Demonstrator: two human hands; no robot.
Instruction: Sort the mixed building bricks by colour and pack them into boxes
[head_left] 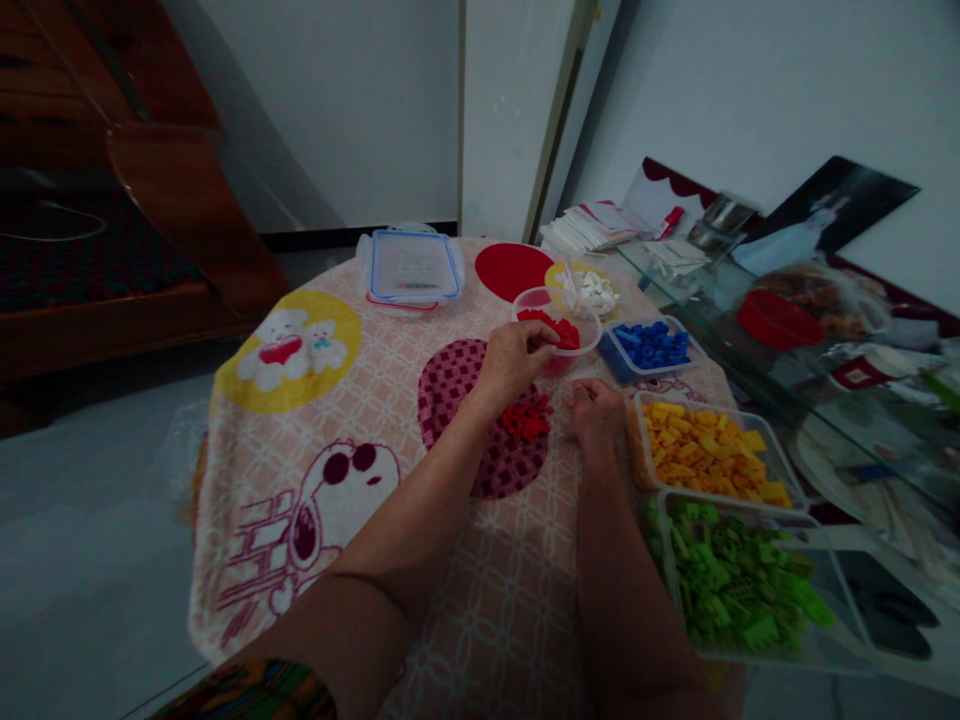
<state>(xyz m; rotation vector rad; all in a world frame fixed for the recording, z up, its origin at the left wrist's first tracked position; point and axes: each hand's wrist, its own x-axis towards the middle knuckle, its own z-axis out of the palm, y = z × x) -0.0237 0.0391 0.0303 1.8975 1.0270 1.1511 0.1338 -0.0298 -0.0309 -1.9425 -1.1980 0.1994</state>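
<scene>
Red bits (568, 334) lie in a clear bowl (559, 365) in the head view. The left hand (517, 352) is at the bowl's near side, fingers bent; I can't tell if they hold a bit. The right hand (598, 415) is by the cloth (465, 580), right of a small red pile (526, 420). Its fingers are curled; I can't tell if they grip anything. The yellow box (639, 450) is just beside it.
</scene>
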